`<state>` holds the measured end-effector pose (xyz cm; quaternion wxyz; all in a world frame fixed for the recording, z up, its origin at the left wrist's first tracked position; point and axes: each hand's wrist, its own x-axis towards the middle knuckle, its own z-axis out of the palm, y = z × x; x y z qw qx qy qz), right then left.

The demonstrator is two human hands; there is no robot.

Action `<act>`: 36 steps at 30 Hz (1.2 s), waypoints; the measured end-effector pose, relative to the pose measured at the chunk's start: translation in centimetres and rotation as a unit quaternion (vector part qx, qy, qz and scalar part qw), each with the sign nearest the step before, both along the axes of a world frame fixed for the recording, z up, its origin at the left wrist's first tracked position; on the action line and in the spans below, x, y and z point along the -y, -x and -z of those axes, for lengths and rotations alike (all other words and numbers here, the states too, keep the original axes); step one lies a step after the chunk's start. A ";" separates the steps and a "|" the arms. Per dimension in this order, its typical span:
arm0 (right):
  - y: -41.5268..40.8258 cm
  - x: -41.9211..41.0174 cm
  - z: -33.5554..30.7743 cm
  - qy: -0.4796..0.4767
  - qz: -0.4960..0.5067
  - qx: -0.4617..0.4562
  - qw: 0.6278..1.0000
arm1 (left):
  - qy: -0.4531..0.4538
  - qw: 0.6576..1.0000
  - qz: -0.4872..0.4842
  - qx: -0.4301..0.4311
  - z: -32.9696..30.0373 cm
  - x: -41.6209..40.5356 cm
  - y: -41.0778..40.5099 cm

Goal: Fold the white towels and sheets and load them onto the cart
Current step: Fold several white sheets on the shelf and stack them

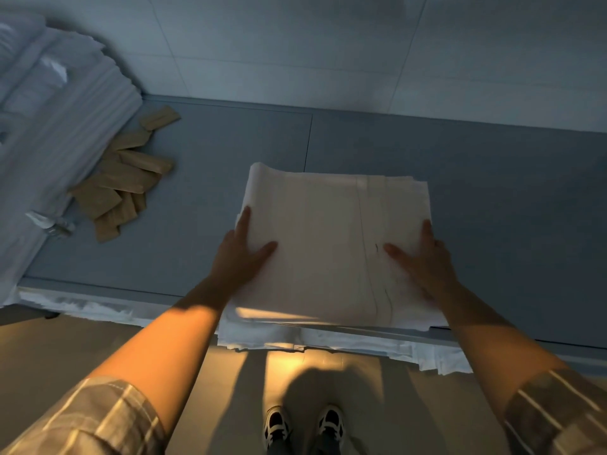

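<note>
- Sheet [331,244]: white, folded to a rough square, several layers showing at far edge; lying flat on the desk [460,192], near front edge, centre of view. Thin dark line running down its right part. Warm light falling on its near portion.
- L hand [241,254]: gripping sheet's left edge; thumb lying on top, forefinger stretched along the side, other fingers going under the fold, hidden.
- R hand [423,257]: gripping sheet's right edge, same way; thumb on top pointing inward, forefinger along the side, rest tucked under, not visible.
- Both forearms bare, reaching fwd from bottom corners; plaid sleeves [98,421] rolled up near elbows.
- More white cloth [328,339]: lying under the sheet, hanging over desk's front edge, running right along it. Can't tell if one piece or several.
- Stack [59,103]: tall pile of folded white linen, sitting at desk's far left, many layered edges showing, well apart from sheet.
- Packets [124,178]: brown paper, flat, abt a dozen, lying loose in a heap just beside the stack's right foot, overlapping each other.
- Small clear wrapper [52,223]: lying at the near end of the packets; contents too small to tell.
- Wall [328,44]: pale panels, standing behind desk.
- Floor [65,349]: tan, lit warm; shadow of person falling on it.
- Shoes [303,425]: two, dark w/ white, standing side by side below the sheet.
</note>
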<state>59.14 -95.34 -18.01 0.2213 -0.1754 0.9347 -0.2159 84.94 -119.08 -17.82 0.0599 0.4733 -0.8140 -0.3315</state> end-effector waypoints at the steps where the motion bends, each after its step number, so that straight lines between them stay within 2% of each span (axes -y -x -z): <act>1: 0.1 0.1 0.1 0.011 0.007 0.011 1.000 | -0.007 1.000 -0.002 0.013 0.0 0.3 0.2; 4: 0.4 0.2 0.4 0.031 0.026 0.050 0.998 | -0.029 0.998 -0.003 0.048 0.0 1.0 0.8; 7: 1.2 0.4 0.2 0.011 0.010 0.078 0.997 | -0.057 0.997 -0.002 0.056 0.0 1.6 1.0; 15: 2.0 0.1 -0.1 0.062 0.008 0.165 0.984 | -0.179 0.983 0.019 0.029 -0.7 3.0 0.8; 18: 1.7 0.1 -0.1 0.080 0.015 0.170 0.982 | -0.198 0.980 0.017 0.017 -1.0 2.7 0.5; 24: -0.5 0.6 -0.4 -0.015 -0.010 0.094 0.995 | -0.075 0.996 -0.008 0.044 -1.5 0.2 0.3; 27: -1.7 0.2 -0.8 -0.011 0.012 0.042 0.999 | -0.026 0.995 -0.098 0.018 -1.8 -1.7 0.1; 29: -2.4 0.2 -1.2 0.001 0.051 0.025 0.998 | -0.023 0.990 -0.130 0.049 -1.8 -2.4 -0.2; 32: -3.1 0.3 -1.9 -0.009 0.073 -0.027 0.997 | -0.015 0.993 -0.099 0.063 -2.4 -2.3 -0.6; 36: -3.7 0.7 -2.9 -0.031 0.048 -0.117 0.991 | 0.022 0.997 -0.042 0.065 -3.2 -1.9 -0.5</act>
